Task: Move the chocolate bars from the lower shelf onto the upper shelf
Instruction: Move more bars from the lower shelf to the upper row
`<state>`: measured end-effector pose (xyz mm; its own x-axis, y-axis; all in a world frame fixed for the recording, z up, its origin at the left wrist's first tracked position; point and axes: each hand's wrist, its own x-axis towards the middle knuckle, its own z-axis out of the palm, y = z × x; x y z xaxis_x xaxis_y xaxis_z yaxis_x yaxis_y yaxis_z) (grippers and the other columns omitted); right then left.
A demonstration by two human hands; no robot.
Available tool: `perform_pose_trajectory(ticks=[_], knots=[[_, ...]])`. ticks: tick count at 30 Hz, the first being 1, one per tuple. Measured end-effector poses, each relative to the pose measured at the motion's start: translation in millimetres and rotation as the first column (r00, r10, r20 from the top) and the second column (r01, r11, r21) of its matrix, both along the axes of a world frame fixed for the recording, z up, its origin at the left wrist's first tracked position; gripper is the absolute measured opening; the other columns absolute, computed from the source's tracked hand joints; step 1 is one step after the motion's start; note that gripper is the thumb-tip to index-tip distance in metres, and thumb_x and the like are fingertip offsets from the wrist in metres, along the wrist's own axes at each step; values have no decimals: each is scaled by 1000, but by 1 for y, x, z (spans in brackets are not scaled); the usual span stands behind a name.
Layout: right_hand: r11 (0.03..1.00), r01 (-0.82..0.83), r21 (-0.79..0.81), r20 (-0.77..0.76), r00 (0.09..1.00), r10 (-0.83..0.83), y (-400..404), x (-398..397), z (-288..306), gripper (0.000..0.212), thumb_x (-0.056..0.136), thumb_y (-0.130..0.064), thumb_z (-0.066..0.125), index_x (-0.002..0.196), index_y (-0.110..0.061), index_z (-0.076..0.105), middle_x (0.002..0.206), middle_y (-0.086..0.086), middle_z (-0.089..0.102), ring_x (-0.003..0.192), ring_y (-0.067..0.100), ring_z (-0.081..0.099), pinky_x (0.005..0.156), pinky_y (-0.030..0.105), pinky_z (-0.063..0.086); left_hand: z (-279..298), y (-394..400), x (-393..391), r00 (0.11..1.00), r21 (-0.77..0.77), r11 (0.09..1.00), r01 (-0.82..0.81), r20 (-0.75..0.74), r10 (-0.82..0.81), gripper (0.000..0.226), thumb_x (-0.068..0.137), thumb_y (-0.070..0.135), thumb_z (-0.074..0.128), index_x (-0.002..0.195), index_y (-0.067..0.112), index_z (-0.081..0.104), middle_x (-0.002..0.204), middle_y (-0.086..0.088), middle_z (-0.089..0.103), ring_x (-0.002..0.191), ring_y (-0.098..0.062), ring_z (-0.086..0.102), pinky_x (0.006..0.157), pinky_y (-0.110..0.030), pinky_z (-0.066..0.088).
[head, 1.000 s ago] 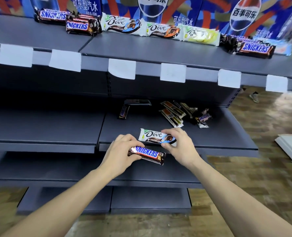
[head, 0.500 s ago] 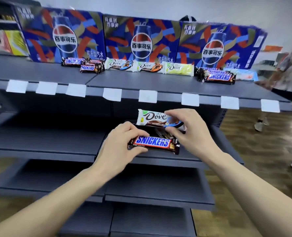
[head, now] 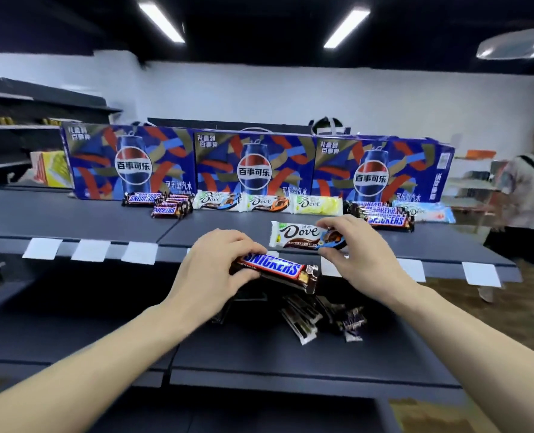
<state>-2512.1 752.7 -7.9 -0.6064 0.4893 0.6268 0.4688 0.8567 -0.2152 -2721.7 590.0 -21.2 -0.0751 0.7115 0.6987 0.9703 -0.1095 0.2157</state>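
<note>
Now a Snickers bar [head: 275, 269] is gripped in the left hand [head: 215, 267], and a Dove bar [head: 303, 235] is pinched by its end in the right hand [head: 357, 248]. Both are held just over the front of the upper shelf [head: 72, 220]. Each should be laid flat beside its own kind. A second ago both bars were held low, by the lower shelf [head: 259, 357], where some bars [head: 303, 320] are left.

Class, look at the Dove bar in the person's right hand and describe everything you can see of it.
The Dove bar is a long, flat bar in a glossy white wrapper with brown "Dove" script, a small green mark at its left end and a blue-and-brown picture at its right. It lies roughly level, label toward the camera, above the upper shelf's front edge. The right hand pinches its right end; nothing else touches it.
</note>
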Motion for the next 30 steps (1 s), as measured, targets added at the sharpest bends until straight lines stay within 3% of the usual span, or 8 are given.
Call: perform_pose_trajectory(ticks=[5,12,17,25,30], knots=[[999,11,-38,21,1000,-10,23,-33,11,42,87,-24,71,126,-25,57,119,-9,60,109,12,56,92,27,45,4,20,-34,998,54,998,-39,-50,41,35,73,30,79,105,33,68,104,15,64,109,-5,53,104,-36,38],[998,-1,-69,62,998,5,55,-97,13,43,85,-28,73,126,-26,59,118,-9,62,107,9,56,86,19,40,12,43,-91,993,57,994,-93,-65,97,33,71,28,79,102,31,70,96,15,62,95,-6,54,86,-27,41],[996,-28,-81,84,996,35,72,-145,11,43,79,-24,76,120,-29,65,115,-13,67,103,7,60,88,23,47,16,52,-126,992,3,993,-114,-60,114,31,72,28,79,101,33,69,96,18,62,94,-5,53,81,-23,39],[991,-29,-133,65,997,38,93,-229,5,45,75,-24,78,119,-29,66,116,-12,68,104,7,60,87,21,44,11,57,-174,984,-47,984,-173,-39,172,31,73,32,78,101,35,67,89,21,53,93,-7,53,84,-28,43],[975,-53,-217,26,998,60,110,-263,2,48,75,-13,79,121,-20,66,119,-3,67,108,13,60,93,24,45,10,68,-189,976,-53,974,-219,-28,218,34,76,32,73,109,35,65,102,19,61,101,-5,51,93,-26,39]])
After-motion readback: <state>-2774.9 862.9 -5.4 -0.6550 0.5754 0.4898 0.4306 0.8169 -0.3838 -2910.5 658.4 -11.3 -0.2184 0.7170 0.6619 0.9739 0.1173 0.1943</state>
